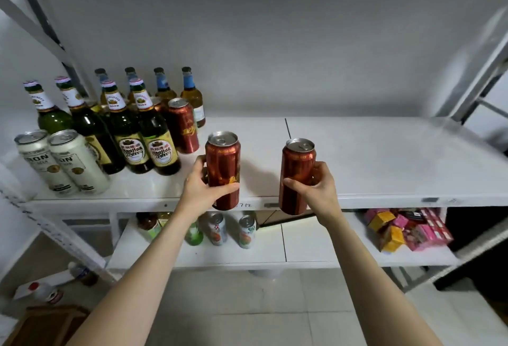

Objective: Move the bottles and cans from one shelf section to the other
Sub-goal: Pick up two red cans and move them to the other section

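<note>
My left hand (pixel 202 185) grips a tall red can (pixel 223 161), held upright in front of the white shelf's (pixel 384 164) front edge. My right hand (pixel 316 185) grips a second red can (pixel 296 170), also upright, just right of the shelf's middle seam. On the left section stand a third red can (pixel 183 126), several green beer bottles (pixel 158 137), several amber bottles with blue necks (pixel 192 93) at the back, and two white cans (pixel 78 164) at the front left. The right section of the shelf holds nothing.
A lower shelf (pixel 310 241) carries small drink cans (pixel 246 231) and bottles on the left, and pink and yellow boxes (pixel 406 227) on the right. Slanted metal frame bars flank both sides. Tiled floor lies below, with a bottle and a wooden box at the bottom left.
</note>
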### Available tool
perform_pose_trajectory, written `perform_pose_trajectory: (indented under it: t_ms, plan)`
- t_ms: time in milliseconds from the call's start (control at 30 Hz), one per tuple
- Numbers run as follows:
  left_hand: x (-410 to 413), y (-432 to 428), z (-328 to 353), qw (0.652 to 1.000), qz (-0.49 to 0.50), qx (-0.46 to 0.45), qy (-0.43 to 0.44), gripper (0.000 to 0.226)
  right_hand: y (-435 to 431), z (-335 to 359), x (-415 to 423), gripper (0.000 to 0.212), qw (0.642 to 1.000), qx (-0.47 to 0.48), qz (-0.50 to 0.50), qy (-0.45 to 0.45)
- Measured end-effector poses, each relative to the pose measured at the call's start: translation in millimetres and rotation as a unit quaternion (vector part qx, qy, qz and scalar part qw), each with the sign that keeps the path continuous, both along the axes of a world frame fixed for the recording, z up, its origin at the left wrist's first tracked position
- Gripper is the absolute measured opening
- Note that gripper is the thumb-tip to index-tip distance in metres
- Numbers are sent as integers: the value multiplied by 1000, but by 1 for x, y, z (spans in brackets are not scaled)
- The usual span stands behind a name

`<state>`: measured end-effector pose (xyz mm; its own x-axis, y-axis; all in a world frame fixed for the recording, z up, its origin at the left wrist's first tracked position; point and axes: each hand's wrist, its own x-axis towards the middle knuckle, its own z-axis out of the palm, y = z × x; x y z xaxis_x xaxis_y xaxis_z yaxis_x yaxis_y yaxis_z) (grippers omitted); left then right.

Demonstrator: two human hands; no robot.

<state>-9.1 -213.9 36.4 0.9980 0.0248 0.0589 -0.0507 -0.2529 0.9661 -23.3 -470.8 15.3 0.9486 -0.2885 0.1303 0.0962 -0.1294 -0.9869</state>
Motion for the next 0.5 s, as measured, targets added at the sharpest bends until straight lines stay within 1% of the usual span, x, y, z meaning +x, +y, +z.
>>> perform_pose_trajectory:
  t_ms: [200, 333, 400, 500]
  plan:
    - [13, -75, 6, 999, -38, 1, 15, 72, -75, 10, -2, 51, 1000, 12, -24, -5]
    - [36, -126, 14, 998, -63, 15, 11, 77, -123, 17, 3, 55, 999, 14, -47, -15]
    - [46, -155, 16, 997, -78, 20, 0, 74, -147, 20, 5, 56, 998, 15, -60, -21]
    - [58, -202, 17, 995, -93, 29, -15, 70, -191, 24, 9, 52, 997, 20, -69, -27]
